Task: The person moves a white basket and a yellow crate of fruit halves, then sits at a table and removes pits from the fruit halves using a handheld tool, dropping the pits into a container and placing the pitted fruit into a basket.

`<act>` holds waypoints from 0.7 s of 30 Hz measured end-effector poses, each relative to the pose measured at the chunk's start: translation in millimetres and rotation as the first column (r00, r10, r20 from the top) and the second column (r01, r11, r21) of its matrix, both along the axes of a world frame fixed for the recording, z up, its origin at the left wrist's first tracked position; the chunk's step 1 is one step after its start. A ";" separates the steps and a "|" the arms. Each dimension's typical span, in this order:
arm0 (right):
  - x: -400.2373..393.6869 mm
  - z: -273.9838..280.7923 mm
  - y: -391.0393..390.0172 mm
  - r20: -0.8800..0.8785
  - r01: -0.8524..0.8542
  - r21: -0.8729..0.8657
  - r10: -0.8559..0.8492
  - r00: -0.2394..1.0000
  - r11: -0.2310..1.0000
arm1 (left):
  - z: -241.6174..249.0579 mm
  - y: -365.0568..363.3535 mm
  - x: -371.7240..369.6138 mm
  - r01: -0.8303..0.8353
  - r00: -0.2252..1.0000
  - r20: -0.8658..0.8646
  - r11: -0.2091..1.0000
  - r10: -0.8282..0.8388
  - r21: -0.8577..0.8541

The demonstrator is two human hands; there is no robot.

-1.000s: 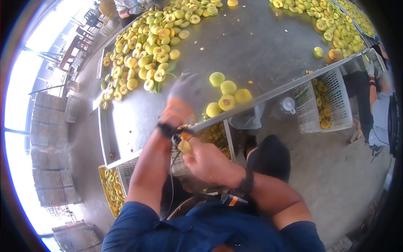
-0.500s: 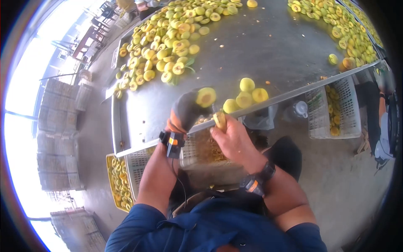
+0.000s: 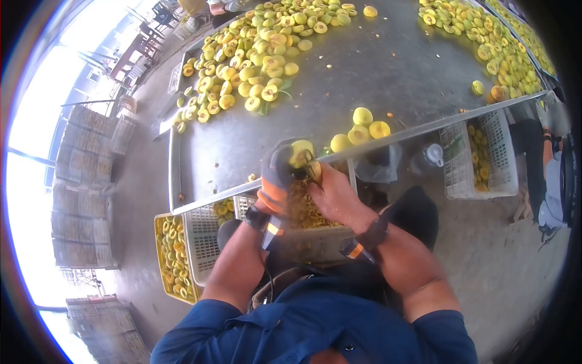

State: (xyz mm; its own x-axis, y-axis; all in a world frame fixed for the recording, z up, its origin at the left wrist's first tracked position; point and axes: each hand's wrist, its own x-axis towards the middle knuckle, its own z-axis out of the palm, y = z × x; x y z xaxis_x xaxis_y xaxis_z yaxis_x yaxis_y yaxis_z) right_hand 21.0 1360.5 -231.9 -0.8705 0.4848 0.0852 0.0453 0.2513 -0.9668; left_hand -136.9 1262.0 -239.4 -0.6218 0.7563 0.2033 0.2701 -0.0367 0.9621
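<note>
My left hand [image 3: 277, 176], in a dark and orange glove, grips a yellow-green fruit half [image 3: 301, 153] with its cut side showing, just over the table's front edge. Close beside it, my bare right hand [image 3: 333, 193] is closed around the yellowish handle of a small tool [image 3: 314, 172], whose tip meets the fruit. Several whole-looking fruits [image 3: 359, 134] sit on the metal table [image 3: 339, 76] right of my hands. A large heap of cut fruit halves [image 3: 267, 54] covers the table's far left part.
Below the table edge are a crate of scraps [image 3: 303, 209], a yellow crate of fruit [image 3: 176, 258] and a white crate [image 3: 502, 151]. More fruit [image 3: 503, 60] lies at the right. Another person's arm [image 3: 548, 148] shows at far right, and stacked crates [image 3: 82, 188] stand left.
My left hand has turned and lowered with the fruit, bringing it against the tool in my right hand. The view has shifted slightly.
</note>
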 end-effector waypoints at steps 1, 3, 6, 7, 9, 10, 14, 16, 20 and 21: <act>-1.8 0.1 1.2 -0.020 0.005 -0.013 -0.005 1.000 1.000 | 1.6 2.2 2.6 -0.033 0.999 0.018 0.999 0.033 0.013; -2.2 3.1 2.2 -0.055 0.015 -0.046 -0.017 0.998 0.999 | 0.7 2.2 3.4 -0.054 0.998 -0.028 0.999 0.054 0.003; -1.0 8.7 4.6 0.018 0.006 -0.009 -0.006 1.000 1.000 | -4.7 1.1 -0.3 -0.036 0.996 -0.083 0.999 0.035 -0.012; -1.0 7.1 4.5 0.020 0.004 -0.001 -0.004 1.000 1.000 | -3.8 1.5 0.3 -0.027 0.999 -0.039 1.000 0.027 -0.007; -1.3 1.3 3.9 0.025 0.001 0.016 -0.001 1.000 1.000 | -7.2 -1.1 2.6 -0.038 0.995 0.095 0.999 0.038 -0.004; -2.3 -3.2 3.6 -0.024 -0.065 -0.023 0.065 0.998 0.998 | -12.4 -3.3 2.9 -0.052 0.996 0.078 0.998 0.054 -0.025; -3.0 5.5 7.8 -0.059 -0.221 -0.185 0.213 0.975 0.958 | -33.8 -10.5 -4.7 -0.114 0.932 -0.356 0.988 0.069 -0.106; -1.7 5.3 5.4 -0.034 -0.218 -0.169 0.216 0.976 0.961 | -16.6 -6.1 4.2 -0.143 0.943 -0.313 0.987 0.113 -0.075; -2.7 4.8 2.3 0.005 -0.311 -0.370 0.337 0.942 0.875 | -5.9 4.5 2.8 -0.257 0.950 -0.210 0.960 0.230 -0.113; -0.3 11.8 3.6 0.024 -0.343 -0.524 0.416 0.909 0.780 | -6.2 2.6 2.7 -0.258 0.938 -0.272 0.957 0.215 -0.132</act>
